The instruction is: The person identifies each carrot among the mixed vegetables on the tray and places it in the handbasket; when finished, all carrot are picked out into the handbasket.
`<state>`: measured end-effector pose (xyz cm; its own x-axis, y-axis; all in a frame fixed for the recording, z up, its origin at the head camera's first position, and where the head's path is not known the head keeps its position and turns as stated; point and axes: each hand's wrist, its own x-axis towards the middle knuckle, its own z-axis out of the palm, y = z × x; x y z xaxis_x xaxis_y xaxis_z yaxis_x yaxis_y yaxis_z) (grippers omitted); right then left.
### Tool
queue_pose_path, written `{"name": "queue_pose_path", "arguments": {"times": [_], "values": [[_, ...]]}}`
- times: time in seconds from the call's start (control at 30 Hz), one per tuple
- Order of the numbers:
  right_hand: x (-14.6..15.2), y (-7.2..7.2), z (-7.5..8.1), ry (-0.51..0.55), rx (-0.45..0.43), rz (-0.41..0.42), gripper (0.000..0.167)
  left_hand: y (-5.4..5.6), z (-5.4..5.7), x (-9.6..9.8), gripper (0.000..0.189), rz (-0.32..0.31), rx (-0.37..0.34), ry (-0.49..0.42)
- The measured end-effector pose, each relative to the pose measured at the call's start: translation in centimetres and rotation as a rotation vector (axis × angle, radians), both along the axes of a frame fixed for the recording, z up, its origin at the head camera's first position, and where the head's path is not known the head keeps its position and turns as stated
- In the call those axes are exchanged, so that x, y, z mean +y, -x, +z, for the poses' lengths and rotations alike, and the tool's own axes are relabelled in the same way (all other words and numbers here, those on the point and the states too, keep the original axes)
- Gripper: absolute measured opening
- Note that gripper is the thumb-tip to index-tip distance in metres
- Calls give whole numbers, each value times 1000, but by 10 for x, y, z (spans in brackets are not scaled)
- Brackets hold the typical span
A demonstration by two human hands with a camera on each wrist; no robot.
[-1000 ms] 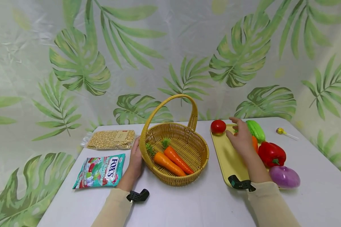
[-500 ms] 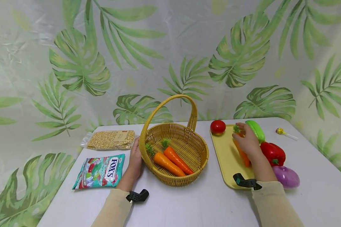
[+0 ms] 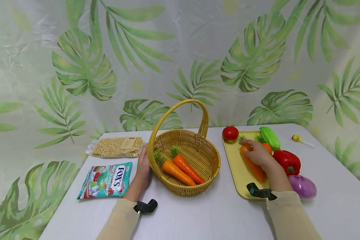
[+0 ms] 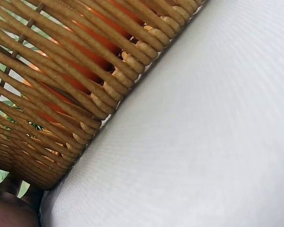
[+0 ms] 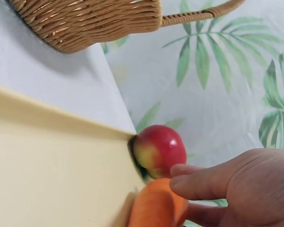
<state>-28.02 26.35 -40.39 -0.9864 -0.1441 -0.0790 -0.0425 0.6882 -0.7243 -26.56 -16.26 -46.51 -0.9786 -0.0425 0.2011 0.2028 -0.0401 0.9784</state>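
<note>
The basket (image 3: 184, 156) is touched at its left wall by the left hand (image 3: 143, 168), fingers relaxed; only weave is shown by the left wrist view. On the tray (image 3: 238, 166), a carrot (image 3: 252, 163) is gripped by the right hand (image 3: 259, 155); the apple (image 5: 158, 150) just behind is shown close up by the right wrist view.

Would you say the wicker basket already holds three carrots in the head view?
No, the basket holds only two carrots, while the right hand grips a third carrot over the yellow tray.

carrot (image 3: 252, 163) mostly under right hand (image 3: 259, 154)
</note>
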Motion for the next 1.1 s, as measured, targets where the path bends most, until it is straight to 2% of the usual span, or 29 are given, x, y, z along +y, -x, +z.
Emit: {"name": "queue_pose_path", "arguments": {"times": [0.27, 0.53, 0.83, 1.1], "values": [[3, -1, 0, 18, -30, 35, 47, 1, -1, 0, 40, 5, -6, 8], [2, 0, -1, 69, -95, 1, 48, 1, -2, 0, 39, 3, -12, 8], [2, -2, 6, 89, -112, -18, 44, 3, -2, 1, 39, 13, 0, 8], [0, -3, 15, 141, -50, -34, 46, 0, 0, 1, 39, 12, -12, 18]]}}
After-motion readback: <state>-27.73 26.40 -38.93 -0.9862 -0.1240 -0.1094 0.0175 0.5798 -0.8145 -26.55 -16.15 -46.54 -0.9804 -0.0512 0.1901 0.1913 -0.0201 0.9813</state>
